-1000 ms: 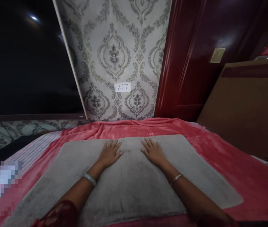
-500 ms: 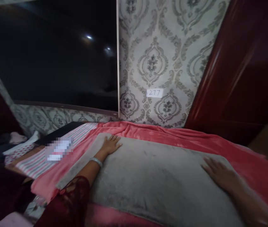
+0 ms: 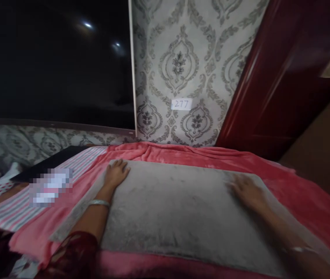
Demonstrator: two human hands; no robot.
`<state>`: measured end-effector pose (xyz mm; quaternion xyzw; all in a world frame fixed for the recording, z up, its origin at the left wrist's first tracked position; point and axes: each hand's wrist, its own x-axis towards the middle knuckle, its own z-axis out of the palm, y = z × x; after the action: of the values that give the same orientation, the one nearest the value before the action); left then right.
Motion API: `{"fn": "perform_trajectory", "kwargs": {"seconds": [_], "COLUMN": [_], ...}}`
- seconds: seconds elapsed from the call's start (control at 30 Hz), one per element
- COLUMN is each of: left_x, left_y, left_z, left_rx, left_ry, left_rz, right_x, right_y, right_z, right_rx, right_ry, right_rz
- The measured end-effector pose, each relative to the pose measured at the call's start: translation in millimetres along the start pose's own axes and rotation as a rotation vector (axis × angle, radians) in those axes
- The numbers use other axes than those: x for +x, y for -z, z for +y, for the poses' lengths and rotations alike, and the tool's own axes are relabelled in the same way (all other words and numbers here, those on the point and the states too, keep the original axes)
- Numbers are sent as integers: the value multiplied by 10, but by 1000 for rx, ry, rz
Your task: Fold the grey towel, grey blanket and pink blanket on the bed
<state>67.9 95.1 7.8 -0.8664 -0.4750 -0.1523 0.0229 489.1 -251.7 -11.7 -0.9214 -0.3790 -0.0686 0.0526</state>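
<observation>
The left hand (image 3: 116, 172) and right hand (image 3: 247, 192) have parted since a second ago, from mid-width to the far corners of the grey mat (image 3: 182, 209). It lies over the pink blanket (image 3: 228, 155). The left grip is spread on the far-left corner; the right grip looks spread too, but blur hides whether it touches. Uneven pressure could drag the mat askew or ruck the soft blanket, creased near the wall (image 3: 179, 58).
</observation>
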Motion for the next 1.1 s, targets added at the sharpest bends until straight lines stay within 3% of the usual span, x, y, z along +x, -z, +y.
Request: {"fn": "perform_trajectory", "kwargs": {"seconds": [0.1,0.17,0.23,0.3,0.4,0.53,0.63,0.73,0.83,0.93,1.03,1.1], "left_x": [19,46,86,145,254,350,377,392,377,310,215,156], "left_y": [46,38,-2,-63,-163,-280,-362,-406,-357,-234,-105,-22], "left_z": [-17,-51,-105,-172,-263,-366,-447,-486,-420,-274,-139,-80], "left_rx": [-26,-39,-45,-58,-104,-162,-212,-230,-191,-127,-66,-36], "left_ry": [-82,-126,-142,-140,-120,-128,-137,-147,-101,-62,-106,-128], "left_rz": [47,43,30,34,67,106,88,88,121,115,73,50], "right_x": [-206,-364,-473,-477,-272,70,142,88,37,50,96,98], "right_y": [123,165,172,149,108,121,113,12,-142,-221,-144,-26], "right_z": [-968,-1472,-1758,-1798,-1426,-374,429,940,1147,1191,1075,834], "right_rx": [107,204,272,313,279,156,99,74,77,82,47,13], "right_ry": [354,551,701,756,625,234,-37,-204,-243,-240,-289,-293], "right_rz": [-134,-203,-230,-194,-116,-122,-139,-128,-102,-87,-112,-79]}}
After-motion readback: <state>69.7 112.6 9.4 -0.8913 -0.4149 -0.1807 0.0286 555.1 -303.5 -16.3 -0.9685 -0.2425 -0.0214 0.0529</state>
